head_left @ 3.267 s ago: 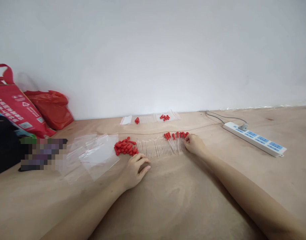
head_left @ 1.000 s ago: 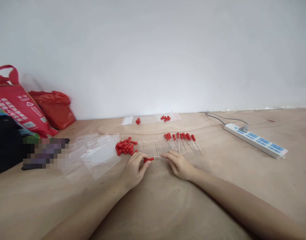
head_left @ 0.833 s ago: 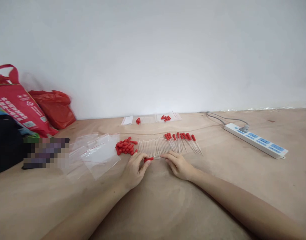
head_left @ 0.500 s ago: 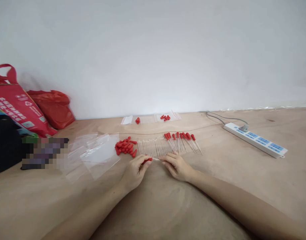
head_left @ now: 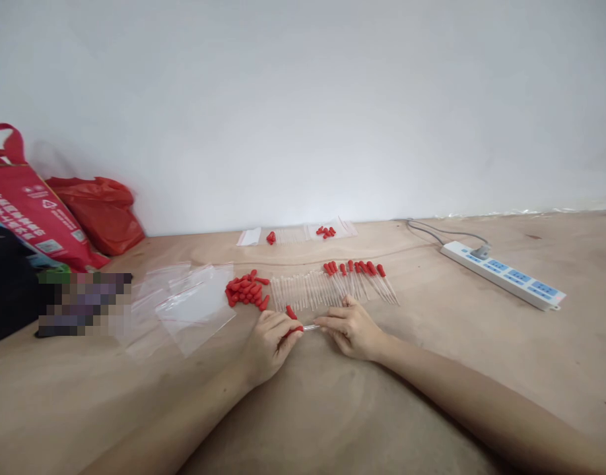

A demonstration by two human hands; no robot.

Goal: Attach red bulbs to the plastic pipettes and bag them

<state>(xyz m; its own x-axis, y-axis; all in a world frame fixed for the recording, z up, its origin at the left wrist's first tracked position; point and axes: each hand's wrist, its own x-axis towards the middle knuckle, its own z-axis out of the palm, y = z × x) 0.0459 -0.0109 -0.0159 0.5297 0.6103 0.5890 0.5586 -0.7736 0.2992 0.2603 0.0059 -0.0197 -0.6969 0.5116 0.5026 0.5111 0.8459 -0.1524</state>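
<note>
My left hand [head_left: 272,342] is closed, pinching a red rubber bulb [head_left: 297,329] between thumb and fingers. One end of a clear dropper tube [head_left: 310,327] meets this bulb; how deep it sits I cannot tell. The fingers of my right hand [head_left: 355,331] are closed on the tube's other end, which they hide. Another red bulb [head_left: 291,312] shows just beyond my left fingers. Behind both hands runs a row of bare clear tubes [head_left: 300,290]. To their right lie several droppers with red bulbs fitted [head_left: 372,269]. A pile of loose red bulbs [head_left: 244,290] lies to the left.
Clear zip bags [head_left: 197,310] lie flat on the wooden table [head_left: 303,422]. Farther back are more tubes and small bulbs [head_left: 325,232] by the wall. A white power strip [head_left: 504,274] with a plugged-in cord is at right. Red bags [head_left: 92,214] stand at left.
Both hands have come slightly nearer to me with the bulb and tube, which stay end to end. A second red bulb now shows beyond my left fingers. The view has shifted a little.
</note>
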